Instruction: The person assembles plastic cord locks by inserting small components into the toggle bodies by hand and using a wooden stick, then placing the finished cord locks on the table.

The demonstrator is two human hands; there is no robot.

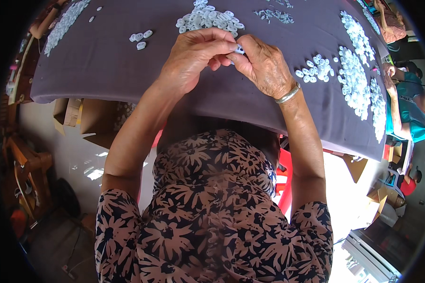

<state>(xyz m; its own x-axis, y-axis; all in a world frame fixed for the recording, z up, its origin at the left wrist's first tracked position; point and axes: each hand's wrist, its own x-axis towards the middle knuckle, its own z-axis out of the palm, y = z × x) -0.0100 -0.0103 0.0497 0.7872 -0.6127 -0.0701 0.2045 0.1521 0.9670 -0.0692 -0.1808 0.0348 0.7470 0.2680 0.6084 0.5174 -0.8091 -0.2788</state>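
Observation:
A small white oval plastic piece with dark openings (240,48) is pinched between my two hands, above the near part of a dark cloth-covered table (127,70). My left hand (191,56) grips it from the left, thumb and forefinger closed. From the other side my right hand (267,63), with a silver bangle at the wrist, presses thumb and fingers on the same piece. Fingers cover most of it. Just beyond my hands lies a pile of similar white oval pieces (208,20). Farther right is a scatter of small metal pins (276,17).
A few white pieces (141,45) lie left of my hands; a loose group (316,70) and large heaps (354,85) lie to the right. Another heap (66,26) is far left. A cardboard box (99,115) stands below the table edge. A person in teal (413,111) sits at right.

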